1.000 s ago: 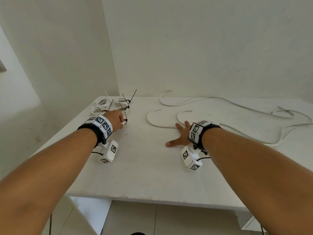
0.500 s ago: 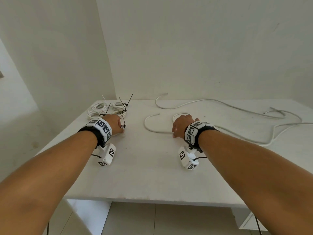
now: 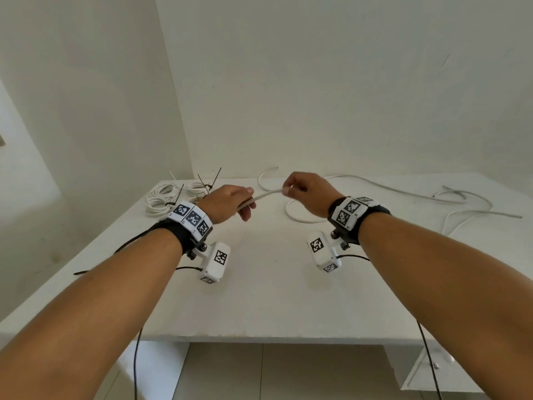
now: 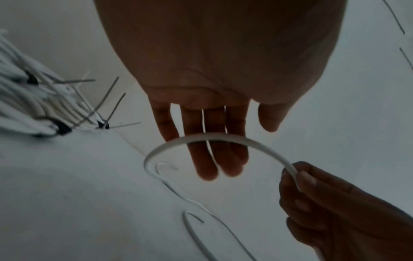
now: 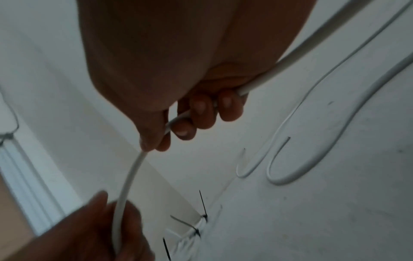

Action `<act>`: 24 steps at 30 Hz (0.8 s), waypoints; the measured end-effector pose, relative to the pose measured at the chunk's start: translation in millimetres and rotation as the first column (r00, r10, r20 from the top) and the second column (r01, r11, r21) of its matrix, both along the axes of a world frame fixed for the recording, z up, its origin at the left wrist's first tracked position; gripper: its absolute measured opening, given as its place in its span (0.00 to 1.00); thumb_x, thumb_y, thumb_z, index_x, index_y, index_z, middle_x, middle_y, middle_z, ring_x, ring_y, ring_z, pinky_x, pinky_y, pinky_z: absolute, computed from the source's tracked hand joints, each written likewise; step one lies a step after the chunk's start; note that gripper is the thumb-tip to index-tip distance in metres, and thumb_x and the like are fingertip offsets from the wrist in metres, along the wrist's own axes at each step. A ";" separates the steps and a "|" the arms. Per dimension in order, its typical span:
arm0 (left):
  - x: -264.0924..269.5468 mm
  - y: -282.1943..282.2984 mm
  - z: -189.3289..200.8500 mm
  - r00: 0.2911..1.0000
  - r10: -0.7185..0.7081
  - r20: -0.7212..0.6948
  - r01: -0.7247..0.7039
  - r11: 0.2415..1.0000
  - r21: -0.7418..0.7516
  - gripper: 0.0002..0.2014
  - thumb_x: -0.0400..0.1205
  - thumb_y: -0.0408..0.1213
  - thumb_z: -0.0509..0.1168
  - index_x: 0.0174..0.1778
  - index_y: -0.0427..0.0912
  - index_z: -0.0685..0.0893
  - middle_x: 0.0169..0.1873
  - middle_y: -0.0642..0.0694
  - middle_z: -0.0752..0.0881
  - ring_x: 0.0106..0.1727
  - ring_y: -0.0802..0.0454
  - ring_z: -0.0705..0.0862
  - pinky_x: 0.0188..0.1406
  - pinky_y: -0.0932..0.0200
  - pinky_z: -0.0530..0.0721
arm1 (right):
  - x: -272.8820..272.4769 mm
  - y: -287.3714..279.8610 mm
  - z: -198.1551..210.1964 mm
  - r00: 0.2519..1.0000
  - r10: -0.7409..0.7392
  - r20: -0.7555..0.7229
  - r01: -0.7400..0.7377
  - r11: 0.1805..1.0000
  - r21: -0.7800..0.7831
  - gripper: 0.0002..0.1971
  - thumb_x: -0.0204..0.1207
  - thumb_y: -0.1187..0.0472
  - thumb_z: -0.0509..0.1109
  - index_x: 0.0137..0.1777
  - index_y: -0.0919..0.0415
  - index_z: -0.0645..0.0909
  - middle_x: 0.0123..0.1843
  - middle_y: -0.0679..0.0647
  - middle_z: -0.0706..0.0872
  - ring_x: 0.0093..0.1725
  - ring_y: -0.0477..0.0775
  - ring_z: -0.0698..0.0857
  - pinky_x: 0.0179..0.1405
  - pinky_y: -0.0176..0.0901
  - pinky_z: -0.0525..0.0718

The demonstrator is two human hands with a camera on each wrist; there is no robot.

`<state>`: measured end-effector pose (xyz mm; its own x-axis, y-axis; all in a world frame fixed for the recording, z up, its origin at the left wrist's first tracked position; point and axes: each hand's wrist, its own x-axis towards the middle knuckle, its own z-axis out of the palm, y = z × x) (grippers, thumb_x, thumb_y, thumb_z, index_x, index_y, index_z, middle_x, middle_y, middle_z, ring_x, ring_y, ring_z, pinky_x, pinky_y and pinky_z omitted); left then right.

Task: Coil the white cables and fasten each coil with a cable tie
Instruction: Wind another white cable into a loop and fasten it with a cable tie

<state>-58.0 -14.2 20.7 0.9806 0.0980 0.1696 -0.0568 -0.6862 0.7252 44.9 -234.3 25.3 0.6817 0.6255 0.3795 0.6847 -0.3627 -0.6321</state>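
Cable (image 3: 266,194) end spans left-right just right of coils (image 3: 161,197), right hand (image 3: 307,193) pinches it, left hand (image 3: 225,202), nearer coils, lies straight-fingered against free tip, slack trails right.

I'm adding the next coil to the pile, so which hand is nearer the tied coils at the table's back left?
Left. The left hand is raised just right of the tied coils, the white cable across its fingers; the right hand pinches that cable farther right.

Head looks down; both wrists closely share cable (image 4: 212,136).
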 end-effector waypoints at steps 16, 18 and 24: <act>-33.5 -118.4 13.5 0.900 -0.426 -0.088 0.235 0.647 -0.725 0.24 0.88 0.51 0.51 0.29 0.43 0.75 0.18 0.51 0.60 0.17 0.56 0.60 0.27 0.58 0.64 | 34.2 -45.1 19.1 0.960 -0.108 -0.257 0.212 0.882 0.420 0.07 0.82 0.56 0.69 0.45 0.57 0.85 0.32 0.48 0.77 0.29 0.47 0.72 0.28 0.38 0.71; -39.8 -124.4 12.9 0.860 -0.497 -0.117 0.282 0.653 -0.703 0.25 0.88 0.54 0.51 0.30 0.41 0.75 0.19 0.49 0.60 0.18 0.55 0.60 0.27 0.58 0.62 | 34.5 -49.8 18.0 0.954 -0.110 -0.278 0.227 0.871 0.435 0.07 0.82 0.56 0.68 0.44 0.56 0.85 0.32 0.48 0.76 0.29 0.48 0.71 0.27 0.39 0.71; -43.7 -130.7 22.9 0.833 -0.542 0.114 0.407 0.458 -0.790 0.17 0.84 0.47 0.56 0.35 0.41 0.79 0.21 0.51 0.67 0.20 0.56 0.63 0.20 0.64 0.63 | 29.7 -55.8 -2.3 0.974 -0.174 -0.143 0.193 0.973 0.131 0.10 0.83 0.53 0.67 0.42 0.53 0.85 0.35 0.54 0.81 0.33 0.53 0.74 0.33 0.43 0.73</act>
<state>-101.6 -144.9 43.6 0.9201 -0.3671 0.1365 -0.0536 0.2274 0.9723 74.6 -290.1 23.0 0.8288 0.4312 0.3566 0.5238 -0.3738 -0.7655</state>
